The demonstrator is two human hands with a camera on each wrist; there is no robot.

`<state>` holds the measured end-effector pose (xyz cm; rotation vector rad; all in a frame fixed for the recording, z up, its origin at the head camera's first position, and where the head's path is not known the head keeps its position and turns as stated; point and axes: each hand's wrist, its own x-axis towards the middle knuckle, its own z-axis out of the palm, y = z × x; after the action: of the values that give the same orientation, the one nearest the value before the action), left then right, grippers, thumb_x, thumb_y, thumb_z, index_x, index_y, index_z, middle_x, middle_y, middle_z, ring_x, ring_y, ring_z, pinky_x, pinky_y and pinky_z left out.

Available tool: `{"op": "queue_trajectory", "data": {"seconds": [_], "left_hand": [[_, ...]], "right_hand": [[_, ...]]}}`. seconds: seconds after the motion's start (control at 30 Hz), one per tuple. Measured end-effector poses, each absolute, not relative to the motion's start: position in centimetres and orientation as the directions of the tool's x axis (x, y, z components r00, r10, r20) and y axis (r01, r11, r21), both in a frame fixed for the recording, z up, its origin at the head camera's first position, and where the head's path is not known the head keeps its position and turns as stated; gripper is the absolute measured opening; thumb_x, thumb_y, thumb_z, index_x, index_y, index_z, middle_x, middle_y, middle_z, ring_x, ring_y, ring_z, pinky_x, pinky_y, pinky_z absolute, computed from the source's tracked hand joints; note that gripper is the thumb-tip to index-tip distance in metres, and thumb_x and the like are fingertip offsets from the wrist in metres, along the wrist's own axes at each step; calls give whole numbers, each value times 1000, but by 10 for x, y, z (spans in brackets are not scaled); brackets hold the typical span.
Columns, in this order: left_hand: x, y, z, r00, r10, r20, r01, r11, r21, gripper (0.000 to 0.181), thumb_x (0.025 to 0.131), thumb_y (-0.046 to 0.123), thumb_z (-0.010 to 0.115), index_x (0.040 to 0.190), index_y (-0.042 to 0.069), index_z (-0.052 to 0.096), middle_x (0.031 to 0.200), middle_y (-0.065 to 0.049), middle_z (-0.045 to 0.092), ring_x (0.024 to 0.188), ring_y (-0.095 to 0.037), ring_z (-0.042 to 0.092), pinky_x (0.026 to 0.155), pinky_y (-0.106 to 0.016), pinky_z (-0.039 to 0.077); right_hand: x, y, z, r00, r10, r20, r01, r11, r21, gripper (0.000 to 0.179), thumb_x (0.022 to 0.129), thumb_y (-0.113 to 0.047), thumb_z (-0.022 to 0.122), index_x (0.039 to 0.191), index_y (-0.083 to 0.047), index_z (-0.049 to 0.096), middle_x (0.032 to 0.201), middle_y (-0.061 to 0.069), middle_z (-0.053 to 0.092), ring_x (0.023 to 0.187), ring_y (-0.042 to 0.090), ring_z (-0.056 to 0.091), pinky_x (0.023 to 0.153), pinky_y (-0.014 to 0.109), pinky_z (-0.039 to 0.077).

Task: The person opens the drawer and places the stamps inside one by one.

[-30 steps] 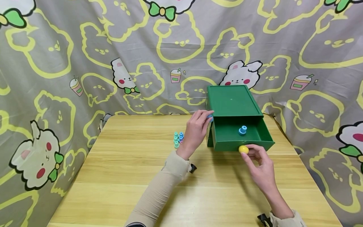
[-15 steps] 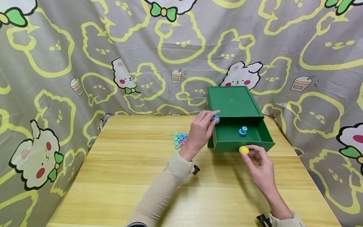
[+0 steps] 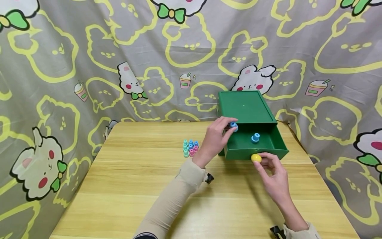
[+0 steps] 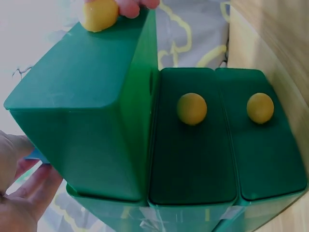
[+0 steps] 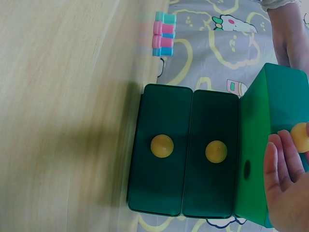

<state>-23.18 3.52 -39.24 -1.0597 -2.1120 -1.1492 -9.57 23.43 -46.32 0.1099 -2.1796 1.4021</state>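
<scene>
In the head view, my left hand pinches a small light-blue flanged plastic peg over the left side of the pulled-out green drawer. A similar blue peg stands inside that drawer, nearer its middle. The fingers and thumb of my right hand hold the round yellow knob on the drawer's front. Seen from the left wrist, the drawer wall hides most of the held peg. In the right wrist view, my right hand is at the knob.
The drawer belongs to a green cabinet at the table's back right. Beneath it are two shut drawers with yellow knobs. Left of the cabinet, several teal, blue and pink pegs stand grouped on the wooden table. A patterned curtain hangs behind.
My left hand has moved right with the blue peg, from beside the cabinet's left edge to over the drawer. More of the grouped pegs show now. My right hand stays on the knob.
</scene>
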Motion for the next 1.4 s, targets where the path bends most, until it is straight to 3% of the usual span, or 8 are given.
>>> {"op": "queue_trajectory", "data": {"seconds": [0.27,0.47,0.8,1.0,1.4], "left_hand": [[-228,49,-383,-614,476,630,788,332,518,26,104,20,64,126,9,69,120,-4,70,108,-13,65,99,-16,51],[-226,59,-375,-612,549,569,785,331,524,26,103,20,65,128,11,70,122,-1,70,109,-10,65,98,-12,49],[-241,64,-375,-653,632,417,703,302,644,29,100,21,69,128,12,70,122,2,72,107,-3,66,92,-9,50],[-245,71,-367,-626,699,345,711,329,622,28,100,22,69,127,14,71,125,3,72,112,-4,66,97,-11,49],[-252,81,-361,-595,753,280,738,374,561,27,100,20,70,126,15,72,120,3,73,108,-4,66,94,-11,49]], "right_hand": [[-96,235,-463,-852,224,473,-343,443,-828,31,94,5,71,124,0,63,97,-15,69,88,0,65,81,9,51],[-96,234,-462,-847,223,482,-355,437,-826,33,94,6,71,125,-1,63,98,-12,70,89,1,66,81,9,51],[-97,232,-463,-836,225,500,-382,414,-826,37,90,11,72,125,-1,65,97,-9,71,88,1,66,81,9,51],[-98,234,-462,-843,214,493,-372,430,-823,33,93,7,71,125,0,63,98,-12,70,88,0,66,82,9,51],[-97,235,-465,-856,213,471,-345,443,-827,32,95,4,70,125,0,62,98,-15,70,89,1,66,82,9,52]]}}
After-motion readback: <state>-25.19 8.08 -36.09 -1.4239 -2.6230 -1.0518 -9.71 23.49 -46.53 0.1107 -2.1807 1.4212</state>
